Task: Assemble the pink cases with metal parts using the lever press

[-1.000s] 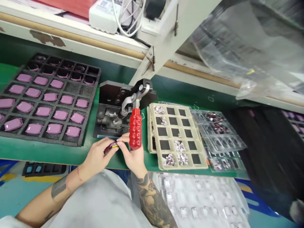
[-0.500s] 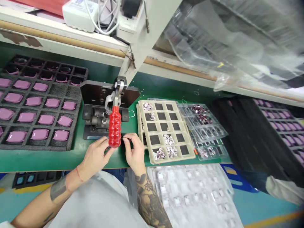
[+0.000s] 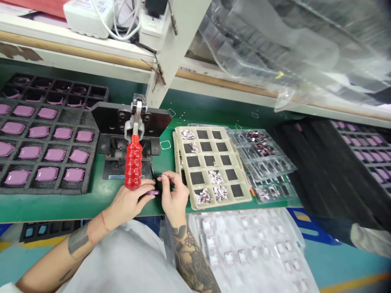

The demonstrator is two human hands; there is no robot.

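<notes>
My left hand (image 3: 131, 199) is closed on a purple casing (image 3: 153, 192), which shows between its thumb and fingers just in front of the toggle clamp. My right hand (image 3: 174, 195) is beside it with thumb and forefinger pinched together; whatever small thing they hold is too tiny to make out. A thin dark stick-like tool (image 3: 152, 170) lies between the hands and the clamp base. The toggle clamp's red ribbed handle (image 3: 133, 162) points toward me, partly over my left fingers. Behind it stands the dark metal fixture (image 3: 110, 118).
On the left, a black foam tray (image 3: 64, 173) holds rows of purple casings. To the right are a cream compartment tray (image 3: 192, 162) with small shiny parts and clear plastic trays (image 3: 275, 167). A shelf post (image 3: 177, 44) rises behind. Dark foam trays (image 3: 317, 171) stand far right.
The view has shifted, so the bench things appear further left. My left hand has come out from behind the red handle, and the purple casing now shows. My right hand still pinches.
</notes>
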